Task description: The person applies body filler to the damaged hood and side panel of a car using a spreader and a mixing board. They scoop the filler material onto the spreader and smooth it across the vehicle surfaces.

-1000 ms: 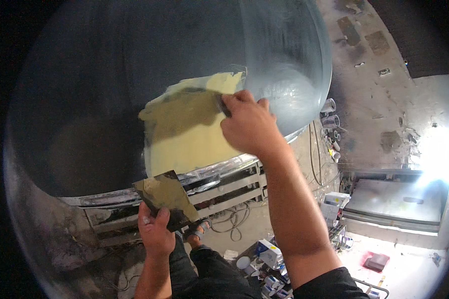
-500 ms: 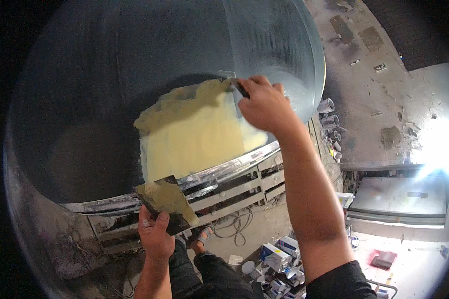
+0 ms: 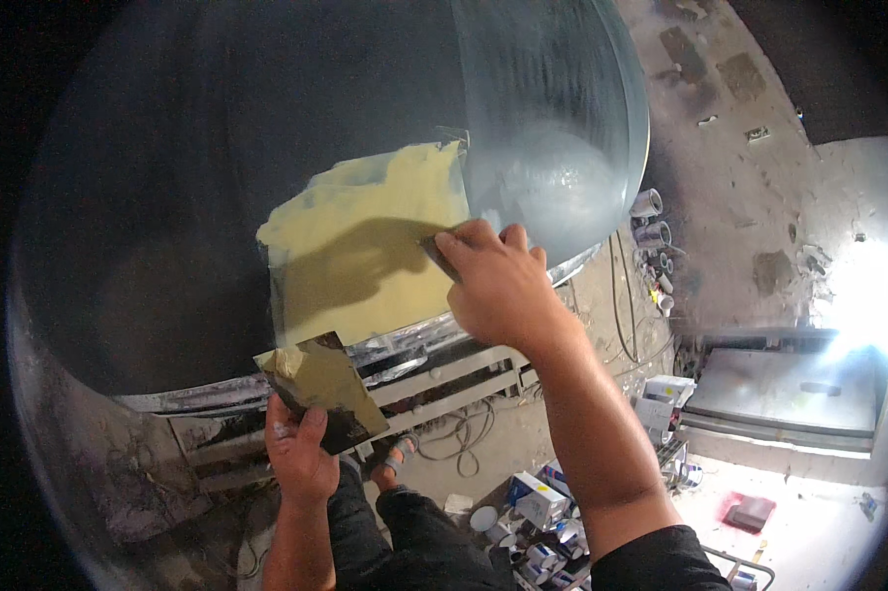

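Note:
A large curved dark grey panel (image 3: 198,108) fills the upper left, with a patch of yellow filler paste (image 3: 365,286) spread near its lower edge. My right hand (image 3: 498,281) grips a flat dark putty spreader (image 3: 439,258) at the patch's right side; its working edge is partly hidden by my fingers. Below the patch, my left hand (image 3: 301,448) holds a dark flat plate (image 3: 350,424) smeared with yellow paste, thumb on top and fingers beneath. A thin strip of tape (image 3: 454,134) sticks out at the patch's upper right corner.
A slatted metal stand (image 3: 444,386) runs under the panel's lower edge. Cables (image 3: 474,433) lie on the floor near my feet. Boxes (image 3: 539,499) and several cans stand at the lower right. More cans (image 3: 651,233) line the floor right of the panel, and a bright lamp (image 3: 872,295) glares there.
My right hand has drawn the spreader down and slightly left from the patch's upper right corner. The upper paste looks smoother. My left hand with the plate has shifted slightly left.

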`<state>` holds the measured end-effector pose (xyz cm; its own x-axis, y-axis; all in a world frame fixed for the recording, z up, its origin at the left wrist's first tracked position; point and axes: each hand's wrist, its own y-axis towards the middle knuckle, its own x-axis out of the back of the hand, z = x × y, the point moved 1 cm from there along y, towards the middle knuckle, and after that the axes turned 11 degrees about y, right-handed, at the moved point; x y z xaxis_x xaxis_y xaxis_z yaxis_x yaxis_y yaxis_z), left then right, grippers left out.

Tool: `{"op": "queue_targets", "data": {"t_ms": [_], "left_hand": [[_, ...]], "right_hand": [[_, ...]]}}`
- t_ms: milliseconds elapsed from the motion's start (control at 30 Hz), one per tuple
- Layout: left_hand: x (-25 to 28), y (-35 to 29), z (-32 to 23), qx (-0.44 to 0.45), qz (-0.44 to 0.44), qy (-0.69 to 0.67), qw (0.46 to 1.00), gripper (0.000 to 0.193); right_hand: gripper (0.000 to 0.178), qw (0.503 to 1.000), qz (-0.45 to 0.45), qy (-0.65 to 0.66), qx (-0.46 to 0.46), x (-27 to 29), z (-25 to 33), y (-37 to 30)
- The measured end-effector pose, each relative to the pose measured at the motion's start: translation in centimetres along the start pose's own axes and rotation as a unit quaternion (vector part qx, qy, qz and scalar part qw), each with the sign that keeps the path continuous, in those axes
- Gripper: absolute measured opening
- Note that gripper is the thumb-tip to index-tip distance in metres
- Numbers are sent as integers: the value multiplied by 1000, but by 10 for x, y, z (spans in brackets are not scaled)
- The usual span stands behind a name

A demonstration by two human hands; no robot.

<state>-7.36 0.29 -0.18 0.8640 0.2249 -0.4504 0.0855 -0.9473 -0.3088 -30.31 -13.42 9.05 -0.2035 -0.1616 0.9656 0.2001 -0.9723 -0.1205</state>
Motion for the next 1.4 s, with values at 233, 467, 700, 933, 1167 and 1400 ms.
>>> {"op": "queue_targets", "data": {"t_ms": [233,467,700,933,1167,1400], "left_hand": [[-13,-8,-5,-11,5,49,999,42],[-10,-18,5,19,-9,14,1000,40],[-9,-20,6,7,3,53,999,51],[-21,-28,0,52,-6,36,998,53],[-29,-28,-1,61,59,30,996,49],[-22,-27,-1,50,11,81,995,55]], "right_hand": [[53,998,-40,40,-1,-35,-4,-46],[56,994,-91,60,-9,-73,-11,-81],[57,993,-86,70,-45,-103,-18,-109],[56,967,-134,183,-117,-101,-20,-133],[55,945,-134,232,-187,-90,-14,-105],[60,957,-173,171,-155,-118,27,-105]]}}
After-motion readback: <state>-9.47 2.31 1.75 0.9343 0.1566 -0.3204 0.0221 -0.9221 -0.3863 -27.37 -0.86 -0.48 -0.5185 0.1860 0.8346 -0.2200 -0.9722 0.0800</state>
